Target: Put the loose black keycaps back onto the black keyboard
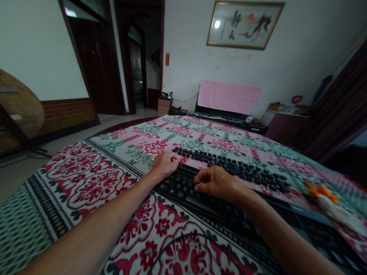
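Note:
A black keyboard lies slantwise on the patterned cloth, with keys seated at its near left part and bare key sockets in the rows beyond. At its far left corner my left hand is closed, the thumb and fingers curled together; what they hold is hidden. My right hand is over the keyboard's left-middle part, its fingers bent into a pinch close above the keys. Anything between those fingertips is too small to make out. Loose black keycaps lie in rows just behind the keyboard.
A patterned cloth covers the round table. To the right lie an orange and white item and a cable curves at the near edge. Beyond stand a pink-covered screen and a cabinet.

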A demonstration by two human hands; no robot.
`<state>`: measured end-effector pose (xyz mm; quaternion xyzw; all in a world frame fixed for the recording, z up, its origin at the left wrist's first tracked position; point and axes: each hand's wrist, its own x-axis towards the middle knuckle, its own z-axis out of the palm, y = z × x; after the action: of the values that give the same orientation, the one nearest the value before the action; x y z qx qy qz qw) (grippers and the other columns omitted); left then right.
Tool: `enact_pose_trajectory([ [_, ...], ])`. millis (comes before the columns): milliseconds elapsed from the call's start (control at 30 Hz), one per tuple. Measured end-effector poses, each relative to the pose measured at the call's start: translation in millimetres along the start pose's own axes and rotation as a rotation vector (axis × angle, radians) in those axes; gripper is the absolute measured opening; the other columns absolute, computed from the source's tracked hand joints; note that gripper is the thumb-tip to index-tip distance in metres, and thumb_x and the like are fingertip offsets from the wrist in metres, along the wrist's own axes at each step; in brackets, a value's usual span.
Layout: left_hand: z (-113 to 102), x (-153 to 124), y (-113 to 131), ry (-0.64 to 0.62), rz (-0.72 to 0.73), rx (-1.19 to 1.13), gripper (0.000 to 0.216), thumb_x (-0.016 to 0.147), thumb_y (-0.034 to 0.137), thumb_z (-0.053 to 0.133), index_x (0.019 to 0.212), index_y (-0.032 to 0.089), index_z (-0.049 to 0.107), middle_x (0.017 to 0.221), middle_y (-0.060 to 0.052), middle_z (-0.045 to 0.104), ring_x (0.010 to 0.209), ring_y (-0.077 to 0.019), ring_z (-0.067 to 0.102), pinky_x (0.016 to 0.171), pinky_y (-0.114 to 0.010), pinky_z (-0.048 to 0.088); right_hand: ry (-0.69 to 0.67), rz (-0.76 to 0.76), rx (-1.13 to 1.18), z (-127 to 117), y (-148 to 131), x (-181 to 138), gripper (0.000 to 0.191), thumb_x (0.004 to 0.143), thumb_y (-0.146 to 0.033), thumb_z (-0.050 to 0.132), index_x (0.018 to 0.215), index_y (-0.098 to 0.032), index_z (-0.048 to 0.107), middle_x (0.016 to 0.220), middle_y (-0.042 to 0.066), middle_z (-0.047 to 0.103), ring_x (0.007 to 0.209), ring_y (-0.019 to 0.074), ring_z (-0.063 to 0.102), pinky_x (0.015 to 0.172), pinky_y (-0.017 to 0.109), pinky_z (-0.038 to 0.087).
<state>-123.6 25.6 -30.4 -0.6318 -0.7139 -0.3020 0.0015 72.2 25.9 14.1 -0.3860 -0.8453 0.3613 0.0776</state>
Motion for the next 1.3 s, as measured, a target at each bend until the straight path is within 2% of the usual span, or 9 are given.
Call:
enact_pose_trajectory([
  [367, 1, 0, 0, 0.006, 0.020, 0.016, 0.022, 0.067, 0.028, 0.044, 0.071, 0.023, 0.065, 0.074, 0.000, 0.064, 0.070, -0.0140, 0.055, 0.066, -0.023, 0.039, -0.034, -0.116, -0.143, -3, 1, -3, 0.019, 0.064, -0.023, 0.051, 0.074, -0.016, 0.065, 0.066, -0.001, 0.063, 0.056, 0.0100, 0.051, 0.048, 0.018, 0.036],
  [567, 1, -1, 0, 0.016, 0.032, 0.026, 0.023, 0.067, 0.027, 0.043, 0.071, 0.022, 0.065, 0.073, 0.000, 0.063, 0.069, -0.0141, 0.054, 0.065, -0.023, 0.039, 0.016, -0.048, -0.188, -4, -7, -6, 0.017, 0.062, -0.024, 0.054, 0.073, -0.016, 0.065, 0.064, 0.000, 0.062, 0.055, 0.0103, 0.051, 0.047, 0.019, 0.037],
  [767, 0, -1, 1, 0.009, 0.022, 0.025, 0.023, 0.067, 0.027, 0.043, 0.071, 0.023, 0.065, 0.073, 0.000, 0.063, 0.070, -0.0140, 0.054, 0.066, -0.023, 0.039, 0.028, -0.106, -0.179, -2, 1, -1, 0.016, 0.062, -0.024, 0.054, 0.069, -0.016, 0.065, 0.063, 0.000, 0.063, 0.056, 0.0101, 0.052, 0.047, 0.018, 0.036],
  [1000, 0, -2, 1, -0.001, 0.016, 0.034, 0.022, 0.067, 0.028, 0.043, 0.071, 0.022, 0.065, 0.070, 0.000, 0.062, 0.068, -0.0135, 0.054, 0.064, -0.022, 0.038, 0.047, -0.037, -0.152, 0, 1, 1, 0.013, 0.058, -0.021, 0.055, 0.064, -0.015, 0.065, 0.057, -0.001, 0.061, 0.049, 0.0082, 0.048, 0.043, 0.017, 0.034],
  [1167, 1, -1, -1, -0.001, 0.038, 0.019, 0.022, 0.067, 0.027, 0.043, 0.071, 0.022, 0.065, 0.071, 0.000, 0.062, 0.068, -0.0131, 0.053, 0.064, -0.022, 0.038, 0.015, -0.089, -0.153, 0, 6, 2, 0.019, 0.062, -0.022, 0.050, 0.069, -0.015, 0.067, 0.057, -0.001, 0.060, 0.048, 0.0082, 0.047, 0.042, 0.017, 0.033],
  [1300, 2, -1, -2, 0.015, 0.071, 0.000, 0.022, 0.068, 0.025, 0.043, 0.071, 0.022, 0.064, 0.072, 0.000, 0.061, 0.069, -0.0129, 0.053, 0.064, -0.022, 0.038, 0.061, -0.119, -0.179, 5, 8, 1, 0.019, 0.062, -0.020, 0.049, 0.068, -0.015, 0.067, 0.061, 0.000, 0.063, 0.053, 0.0097, 0.051, 0.045, 0.017, 0.035],
])
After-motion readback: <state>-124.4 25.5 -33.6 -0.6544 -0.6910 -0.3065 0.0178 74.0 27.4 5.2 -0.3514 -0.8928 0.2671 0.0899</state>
